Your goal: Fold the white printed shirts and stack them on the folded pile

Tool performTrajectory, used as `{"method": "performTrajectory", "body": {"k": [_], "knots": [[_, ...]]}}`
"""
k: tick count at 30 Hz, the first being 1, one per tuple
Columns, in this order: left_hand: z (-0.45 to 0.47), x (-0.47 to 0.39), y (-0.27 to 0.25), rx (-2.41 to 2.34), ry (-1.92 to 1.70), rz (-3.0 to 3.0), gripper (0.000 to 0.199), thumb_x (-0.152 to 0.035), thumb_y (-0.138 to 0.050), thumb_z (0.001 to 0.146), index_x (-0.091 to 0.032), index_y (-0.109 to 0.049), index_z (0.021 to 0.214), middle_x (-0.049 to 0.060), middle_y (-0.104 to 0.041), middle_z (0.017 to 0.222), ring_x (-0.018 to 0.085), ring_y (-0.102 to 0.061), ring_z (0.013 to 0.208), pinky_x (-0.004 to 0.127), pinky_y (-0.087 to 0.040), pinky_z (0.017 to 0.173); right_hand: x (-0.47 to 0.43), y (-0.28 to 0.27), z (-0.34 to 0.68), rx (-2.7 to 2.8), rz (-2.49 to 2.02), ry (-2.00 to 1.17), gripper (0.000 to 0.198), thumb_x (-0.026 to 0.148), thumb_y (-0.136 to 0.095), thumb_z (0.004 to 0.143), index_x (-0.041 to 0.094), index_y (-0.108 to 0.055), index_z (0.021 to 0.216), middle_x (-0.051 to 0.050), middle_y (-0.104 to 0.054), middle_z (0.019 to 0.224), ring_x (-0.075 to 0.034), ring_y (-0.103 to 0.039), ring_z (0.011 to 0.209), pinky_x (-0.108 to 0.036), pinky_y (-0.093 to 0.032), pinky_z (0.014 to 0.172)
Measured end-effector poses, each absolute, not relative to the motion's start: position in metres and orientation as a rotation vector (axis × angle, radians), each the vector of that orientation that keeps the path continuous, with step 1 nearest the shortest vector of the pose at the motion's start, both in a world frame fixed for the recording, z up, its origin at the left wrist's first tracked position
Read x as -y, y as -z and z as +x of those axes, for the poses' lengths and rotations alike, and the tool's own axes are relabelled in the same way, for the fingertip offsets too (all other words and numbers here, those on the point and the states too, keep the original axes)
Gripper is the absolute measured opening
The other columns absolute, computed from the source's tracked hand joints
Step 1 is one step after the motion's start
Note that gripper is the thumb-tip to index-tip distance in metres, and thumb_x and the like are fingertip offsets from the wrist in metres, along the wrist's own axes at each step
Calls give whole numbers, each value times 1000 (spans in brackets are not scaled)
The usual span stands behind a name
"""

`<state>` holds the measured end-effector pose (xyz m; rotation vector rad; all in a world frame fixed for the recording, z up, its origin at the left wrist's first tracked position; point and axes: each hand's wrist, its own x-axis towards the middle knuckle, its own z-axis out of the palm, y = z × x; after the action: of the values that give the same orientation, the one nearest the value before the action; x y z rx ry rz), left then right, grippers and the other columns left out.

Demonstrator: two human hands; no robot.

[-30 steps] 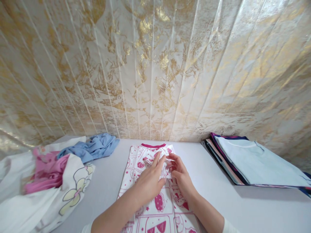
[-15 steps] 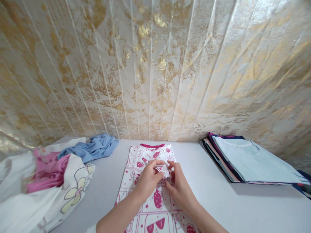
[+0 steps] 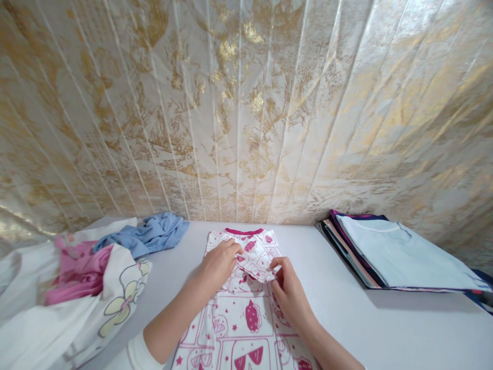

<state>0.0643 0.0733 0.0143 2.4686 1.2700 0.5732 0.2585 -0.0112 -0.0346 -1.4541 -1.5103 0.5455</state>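
Note:
A white shirt [image 3: 215, 329] with a pink cartoon print lies face up in the middle, its pink neckband at the far end. Folded across its upper part is a sleeve [image 3: 252, 259] in the same print. My left hand [image 3: 221, 262] is closed at the upper left of the shirt, fingertips on the cloth and thumb mostly hidden. On the other side my right hand [image 3: 287, 282] pinches the near right edge of the sleeve between thumb and fingers.
At the left lies a loose heap of clothes: a blue garment [image 3: 148, 234], a pink one [image 3: 79, 272] and a white one with a flower print [image 3: 123, 300]. A stack of folded clothes [image 3: 400, 254] stands at the right. A gold-patterned curtain [image 3: 239, 113] hangs behind the white table [image 3: 358, 329].
My left hand has moved left and away from me, apart from the right hand. The sleeve, bunched up before, is now spread flatter across the shirt.

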Motion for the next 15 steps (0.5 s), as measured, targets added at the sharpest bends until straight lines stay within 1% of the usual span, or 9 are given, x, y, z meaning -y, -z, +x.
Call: {"method": "performTrajectory", "body": {"k": [2,6,11,15], "knots": [[62,-77,-16,-1247,-515,2525,30,3,-55,78,-23,-64,90,1,-64,96,21,-57,102,29,-41,87,11,34,258,1504,-1456,-556,25,14,-42,75,24,-45,98,8,-37,63,-15,-42,56,-25,-33,57],[63,-79,-17,-1235,-469,2605,25,-1,-57,81,-23,-65,88,1,-64,94,21,-56,99,30,-41,86,12,33,258,1508,-1468,-549,26,14,-42,75,24,-44,98,8,-38,64,-15,-43,57,-25,-34,58],[67,-83,-15,-1231,-464,2675,23,-3,-54,85,-23,-65,85,2,-64,93,21,-57,97,30,-42,85,13,33,259,1509,-1479,-586,26,14,-43,75,24,-44,99,8,-39,64,-15,-43,57,-24,-33,57],[65,-87,-13,-1241,-481,2720,24,-1,-49,86,-22,-61,86,2,-63,95,20,-56,96,29,-42,82,13,34,260,1514,-1479,-583,27,12,-43,75,24,-44,100,8,-38,64,-14,-42,56,-24,-33,56]]}}
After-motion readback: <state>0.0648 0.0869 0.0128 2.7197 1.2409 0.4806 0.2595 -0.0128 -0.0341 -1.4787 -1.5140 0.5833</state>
